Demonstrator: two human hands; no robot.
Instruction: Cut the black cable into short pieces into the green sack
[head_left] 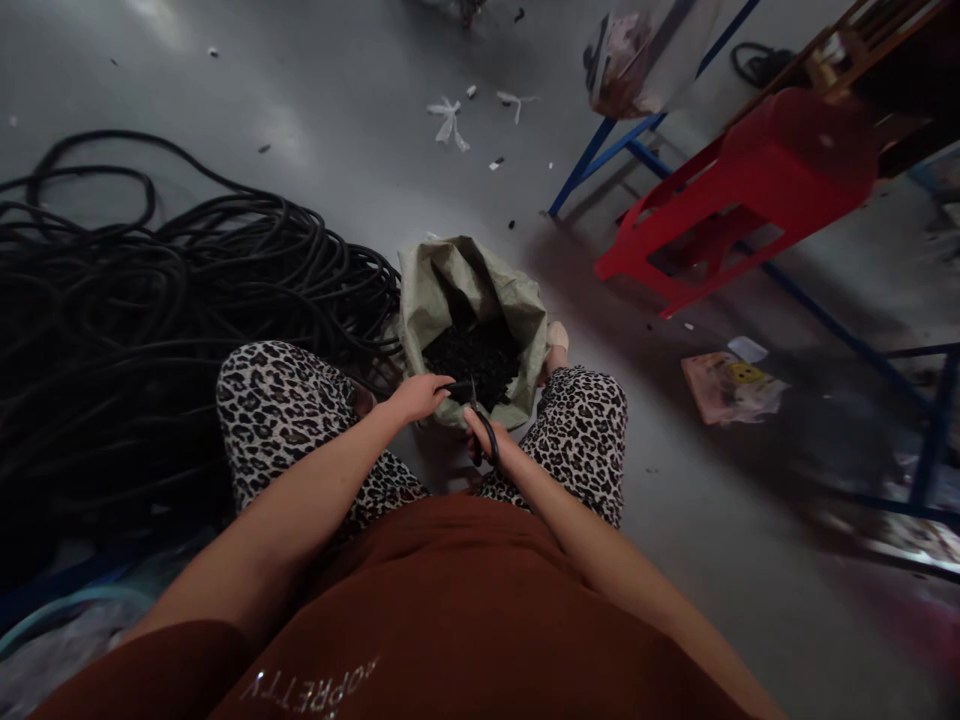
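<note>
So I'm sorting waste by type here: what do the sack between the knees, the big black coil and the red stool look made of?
The sack looks like woven plastic, dull grey-green, creased and holding its folds stiffly. The black coil seems rubber or plastic tubing or cable, smooth with a faint sheen; which one is unclear. The red stool looks like moulded plastic, glossy, in one uniform colour.

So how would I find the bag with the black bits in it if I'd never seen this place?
Start at the huge pile of black hose on the grey floor, then look just to its right, between the person's leopard-print knees. There stands the sack, right in front of the left hand and right hand. It is the only pale green woven bag, open on top and full of small black pieces.
</note>
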